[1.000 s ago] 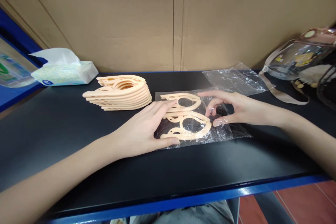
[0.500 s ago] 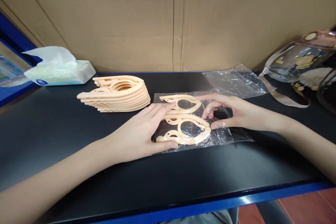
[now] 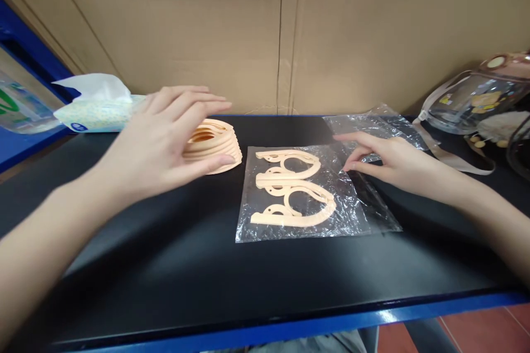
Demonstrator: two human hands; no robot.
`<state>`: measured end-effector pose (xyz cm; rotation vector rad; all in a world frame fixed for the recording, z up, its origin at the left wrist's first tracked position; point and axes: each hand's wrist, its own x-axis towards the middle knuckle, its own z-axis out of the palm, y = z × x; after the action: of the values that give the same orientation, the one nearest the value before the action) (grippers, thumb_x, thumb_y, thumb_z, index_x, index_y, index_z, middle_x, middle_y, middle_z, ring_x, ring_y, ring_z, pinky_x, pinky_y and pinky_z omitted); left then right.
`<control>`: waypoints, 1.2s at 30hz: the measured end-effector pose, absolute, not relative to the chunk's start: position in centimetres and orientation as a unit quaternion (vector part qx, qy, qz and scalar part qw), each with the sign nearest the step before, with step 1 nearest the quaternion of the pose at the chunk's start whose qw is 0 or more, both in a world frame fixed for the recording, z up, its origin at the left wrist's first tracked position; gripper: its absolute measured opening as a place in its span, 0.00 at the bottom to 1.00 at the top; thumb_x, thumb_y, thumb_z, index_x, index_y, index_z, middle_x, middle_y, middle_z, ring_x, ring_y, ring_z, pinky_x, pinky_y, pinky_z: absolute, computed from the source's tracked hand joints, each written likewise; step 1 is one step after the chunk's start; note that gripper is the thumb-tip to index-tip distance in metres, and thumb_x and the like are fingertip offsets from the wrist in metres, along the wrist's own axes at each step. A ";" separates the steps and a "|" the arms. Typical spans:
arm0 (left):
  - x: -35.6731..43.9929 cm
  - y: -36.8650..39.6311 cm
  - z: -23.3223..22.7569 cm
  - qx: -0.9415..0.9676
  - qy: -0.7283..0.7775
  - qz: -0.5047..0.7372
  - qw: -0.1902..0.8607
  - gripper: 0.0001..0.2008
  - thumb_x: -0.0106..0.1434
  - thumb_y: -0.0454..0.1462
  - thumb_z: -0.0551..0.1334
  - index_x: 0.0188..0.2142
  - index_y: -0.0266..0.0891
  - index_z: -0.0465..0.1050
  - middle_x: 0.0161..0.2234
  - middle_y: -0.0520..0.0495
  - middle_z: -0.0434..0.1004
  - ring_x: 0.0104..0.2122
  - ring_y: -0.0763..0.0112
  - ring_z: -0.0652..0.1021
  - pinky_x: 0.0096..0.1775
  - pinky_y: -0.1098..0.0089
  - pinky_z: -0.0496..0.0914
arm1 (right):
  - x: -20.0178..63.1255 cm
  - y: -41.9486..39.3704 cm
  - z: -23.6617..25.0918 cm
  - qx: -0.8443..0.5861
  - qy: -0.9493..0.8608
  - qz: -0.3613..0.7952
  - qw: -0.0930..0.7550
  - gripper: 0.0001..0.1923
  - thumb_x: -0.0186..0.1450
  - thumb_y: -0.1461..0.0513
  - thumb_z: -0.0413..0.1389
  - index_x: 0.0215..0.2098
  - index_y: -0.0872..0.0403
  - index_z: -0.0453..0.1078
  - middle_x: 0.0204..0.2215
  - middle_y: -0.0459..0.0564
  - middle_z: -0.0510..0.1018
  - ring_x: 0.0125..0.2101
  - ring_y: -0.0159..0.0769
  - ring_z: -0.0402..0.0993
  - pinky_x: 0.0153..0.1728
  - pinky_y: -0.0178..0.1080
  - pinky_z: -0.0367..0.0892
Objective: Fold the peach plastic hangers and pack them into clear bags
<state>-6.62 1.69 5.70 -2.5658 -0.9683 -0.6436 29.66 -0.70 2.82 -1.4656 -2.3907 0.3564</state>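
Note:
Two peach-coloured folding hangers lie folded, one above the other, inside a clear plastic bag flat on the table. To their left is a stack of similar folded hangers, partly covered by my left hand. That hand is open, fingers stretched to the right and thumb apart, over the front of the stack; whether it touches is unclear. Over the bag's upper right part hovers my right hand, index finger extended, thumb close to the bent middle finger, with nothing visible held.
A tissue pack stands at the back left. Another clear plastic bag lies at the back right, near a transparent bottle with a strap. A cardboard wall rises behind the black table, which has a blue front edge.
My left hand has let go of the bagged hangers and moved left and up to the stack. My right hand has drawn slightly away from the hangers, its fingers closer together.

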 end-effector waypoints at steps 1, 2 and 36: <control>-7.4 2.4 5.9 -0.893 -0.358 -0.213 0.170 0.36 0.63 0.59 0.52 0.59 0.34 0.62 0.56 0.38 0.66 0.58 0.46 0.63 0.58 0.48 0.55 | 29.7 -0.7 2.8 -0.516 -0.834 0.119 0.156 0.26 0.66 0.57 0.52 0.62 0.52 0.59 0.33 0.45 0.82 0.34 0.40 0.77 0.37 0.41 0.68; -8.2 3.1 5.9 -0.888 -0.378 -0.198 0.174 0.40 0.60 0.62 0.50 0.59 0.33 0.62 0.57 0.37 0.65 0.58 0.45 0.63 0.59 0.47 0.53 | 29.7 -0.7 2.8 -0.518 -0.833 0.115 0.157 0.26 0.66 0.57 0.52 0.61 0.52 0.59 0.33 0.45 0.82 0.34 0.40 0.77 0.36 0.41 0.68; 1.6 -1.8 3.6 -0.929 -0.283 -0.230 0.061 0.38 0.59 0.55 0.62 0.61 0.36 0.57 0.57 0.39 0.66 0.56 0.55 0.67 0.59 0.53 0.54 | 26.2 -3.5 3.6 -0.427 -0.664 0.490 0.369 0.23 0.60 0.56 0.63 0.52 0.48 0.66 0.36 0.48 0.82 0.36 0.39 0.79 0.35 0.39 0.73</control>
<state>1.57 -1.81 3.58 -2.8092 -0.8572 -0.6970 26.19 -3.54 3.61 -1.0958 -1.7057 1.2580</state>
